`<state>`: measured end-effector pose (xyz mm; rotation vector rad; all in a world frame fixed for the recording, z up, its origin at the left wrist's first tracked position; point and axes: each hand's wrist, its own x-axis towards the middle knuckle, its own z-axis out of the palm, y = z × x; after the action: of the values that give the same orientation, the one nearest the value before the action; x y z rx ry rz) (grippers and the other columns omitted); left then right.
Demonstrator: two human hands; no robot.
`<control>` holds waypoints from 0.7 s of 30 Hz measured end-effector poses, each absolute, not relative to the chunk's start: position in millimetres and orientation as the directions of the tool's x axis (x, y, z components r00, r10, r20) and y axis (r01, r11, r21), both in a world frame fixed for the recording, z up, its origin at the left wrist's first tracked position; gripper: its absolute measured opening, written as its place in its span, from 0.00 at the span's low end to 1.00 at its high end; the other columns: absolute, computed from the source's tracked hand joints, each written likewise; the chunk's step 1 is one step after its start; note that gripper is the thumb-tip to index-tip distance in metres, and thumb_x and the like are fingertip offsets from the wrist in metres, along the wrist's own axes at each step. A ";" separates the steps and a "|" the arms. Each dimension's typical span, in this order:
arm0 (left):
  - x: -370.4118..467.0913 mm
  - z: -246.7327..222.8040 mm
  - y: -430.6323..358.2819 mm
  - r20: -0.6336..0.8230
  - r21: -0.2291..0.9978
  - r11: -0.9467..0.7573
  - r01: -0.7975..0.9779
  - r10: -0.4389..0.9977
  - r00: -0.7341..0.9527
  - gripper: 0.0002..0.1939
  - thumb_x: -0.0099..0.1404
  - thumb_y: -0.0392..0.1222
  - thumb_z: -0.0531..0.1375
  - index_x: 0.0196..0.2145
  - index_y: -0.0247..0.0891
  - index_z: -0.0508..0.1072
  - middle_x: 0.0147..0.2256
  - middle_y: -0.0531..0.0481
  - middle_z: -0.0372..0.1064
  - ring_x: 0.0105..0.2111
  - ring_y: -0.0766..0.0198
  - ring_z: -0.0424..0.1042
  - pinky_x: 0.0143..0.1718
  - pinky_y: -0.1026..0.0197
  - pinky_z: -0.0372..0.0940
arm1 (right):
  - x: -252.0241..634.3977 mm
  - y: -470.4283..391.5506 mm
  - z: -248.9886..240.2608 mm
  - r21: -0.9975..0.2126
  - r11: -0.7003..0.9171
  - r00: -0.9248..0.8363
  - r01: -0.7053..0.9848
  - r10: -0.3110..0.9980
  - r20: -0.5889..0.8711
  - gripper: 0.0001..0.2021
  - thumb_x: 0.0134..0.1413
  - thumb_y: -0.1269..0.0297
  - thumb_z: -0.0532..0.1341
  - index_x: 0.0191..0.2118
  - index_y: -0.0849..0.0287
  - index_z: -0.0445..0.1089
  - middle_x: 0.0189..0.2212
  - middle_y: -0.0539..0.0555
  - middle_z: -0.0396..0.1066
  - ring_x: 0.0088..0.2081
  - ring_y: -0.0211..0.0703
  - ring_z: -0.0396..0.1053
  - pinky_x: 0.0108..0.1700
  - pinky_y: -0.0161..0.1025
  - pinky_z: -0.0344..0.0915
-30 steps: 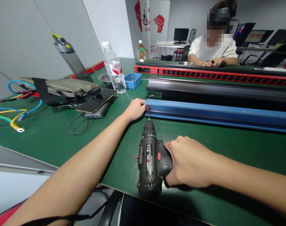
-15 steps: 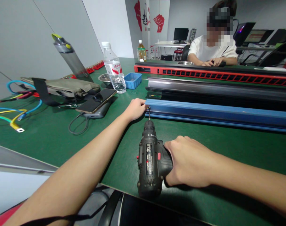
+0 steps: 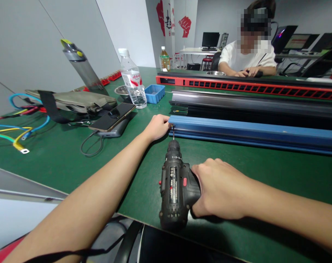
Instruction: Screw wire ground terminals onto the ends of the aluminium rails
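Observation:
A long blue metal rail (image 3: 248, 130) lies across the green table. My left hand (image 3: 157, 128) is closed at the rail's left end, its fingertips partly hidden behind that end. My right hand (image 3: 220, 188) is wrapped round the handle of a black cordless drill (image 3: 173, 190), which lies sideways and points away from me. The drill's thin bit (image 3: 173, 133) reaches the inner face of the rail close to my left fingertips. Whether a screw is at its tip is too small to tell.
Beyond the blue rail lie a dark grey rail (image 3: 237, 100) and a red-and-black rail (image 3: 237, 87). A water bottle (image 3: 134, 82), blue tray (image 3: 155, 95), phone (image 3: 112, 116), bag (image 3: 73, 100) and cables (image 3: 16, 137) are left. A person (image 3: 246, 60) sits opposite.

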<state>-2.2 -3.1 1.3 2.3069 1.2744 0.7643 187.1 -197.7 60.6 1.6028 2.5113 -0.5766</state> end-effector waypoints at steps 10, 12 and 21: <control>0.7 1.7 -3.9 0.283 0.563 -0.536 0.629 0.840 0.463 0.12 0.56 0.41 0.51 0.17 0.35 0.63 0.19 0.54 0.54 0.25 0.67 0.56 0.29 0.65 0.50 | 186.2 -199.0 61.0 -0.258 0.356 -0.426 0.898 0.851 -0.306 0.16 0.38 0.50 0.67 0.29 0.57 0.76 0.25 0.58 0.76 0.26 0.51 0.73 0.22 0.37 0.53; 0.5 1.5 -3.9 0.287 0.565 -0.539 0.625 0.838 0.464 0.13 0.56 0.43 0.51 0.17 0.36 0.62 0.18 0.53 0.55 0.25 0.67 0.56 0.29 0.64 0.50 | 186.0 -199.2 61.1 -0.250 0.359 -0.426 0.899 0.850 -0.311 0.15 0.39 0.50 0.67 0.30 0.57 0.76 0.26 0.58 0.76 0.26 0.51 0.73 0.23 0.38 0.54; 1.2 1.8 -3.8 0.268 0.565 -0.521 0.640 0.849 0.454 0.13 0.57 0.42 0.51 0.18 0.36 0.62 0.18 0.54 0.56 0.24 0.67 0.57 0.29 0.64 0.50 | 183.5 -200.4 62.0 -0.262 0.342 -0.413 0.903 0.859 -0.304 0.14 0.37 0.53 0.66 0.29 0.57 0.75 0.24 0.57 0.76 0.23 0.49 0.71 0.22 0.38 0.52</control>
<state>1.2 -3.8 1.8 2.3254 1.2572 0.7496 183.5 -200.4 62.0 1.6352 2.4797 -0.5985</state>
